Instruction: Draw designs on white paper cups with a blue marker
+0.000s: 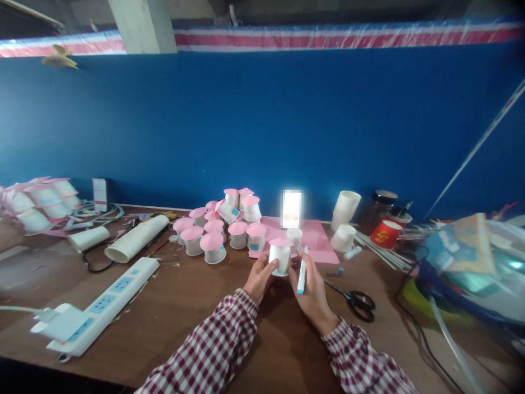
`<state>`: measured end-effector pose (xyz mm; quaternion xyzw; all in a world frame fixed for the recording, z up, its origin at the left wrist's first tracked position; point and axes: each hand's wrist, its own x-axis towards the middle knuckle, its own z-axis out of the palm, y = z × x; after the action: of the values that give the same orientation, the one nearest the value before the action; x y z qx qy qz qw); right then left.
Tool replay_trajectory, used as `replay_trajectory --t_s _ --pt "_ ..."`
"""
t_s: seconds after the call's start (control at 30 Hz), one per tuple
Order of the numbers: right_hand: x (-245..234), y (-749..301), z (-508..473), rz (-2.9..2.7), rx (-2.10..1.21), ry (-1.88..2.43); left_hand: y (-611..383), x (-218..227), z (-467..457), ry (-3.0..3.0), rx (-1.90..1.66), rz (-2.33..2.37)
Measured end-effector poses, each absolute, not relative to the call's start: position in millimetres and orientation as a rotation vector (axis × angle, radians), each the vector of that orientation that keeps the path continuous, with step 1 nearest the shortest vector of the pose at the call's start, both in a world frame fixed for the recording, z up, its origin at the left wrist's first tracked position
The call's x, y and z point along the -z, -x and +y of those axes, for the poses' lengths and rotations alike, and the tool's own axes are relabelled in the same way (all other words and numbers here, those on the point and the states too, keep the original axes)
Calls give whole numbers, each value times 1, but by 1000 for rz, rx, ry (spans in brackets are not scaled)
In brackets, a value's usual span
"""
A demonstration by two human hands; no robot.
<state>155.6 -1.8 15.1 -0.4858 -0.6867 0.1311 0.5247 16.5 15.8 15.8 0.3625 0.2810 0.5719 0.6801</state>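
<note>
My left hand (259, 276) and my right hand (314, 287) both grip a small white paper cup (280, 257) with a pink paper lid, held just above the brown table (184, 306). The right hand also holds a white glue stick with a blue tip (302, 271) between its fingers. A pink paper sheet (318, 243) lies right behind the cup, with another small white cup (294, 236) standing on it.
A pile of pink-lidded cups (221, 230) sits to the left, black scissors (359, 301) to the right. A white power strip (102, 303) and cup stacks (135, 241) lie at left; a red cup (385, 233), a jar (379, 208) and plastic bags (471, 268) at right.
</note>
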Motion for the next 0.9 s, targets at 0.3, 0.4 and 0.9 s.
replay_trajectory --t_s 0.3,0.4,0.9 --pt "-18 -156 -4 -1648 -278 1166 -16 -17 11 -844 -1297 628" --pt "-16 -157 -4 -1654 -278 1160 -15 -18 11 -850 -1281 634" --pt "-12 -161 0 -1725 -258 1143 -15 -11 17 -828 -1282 634"
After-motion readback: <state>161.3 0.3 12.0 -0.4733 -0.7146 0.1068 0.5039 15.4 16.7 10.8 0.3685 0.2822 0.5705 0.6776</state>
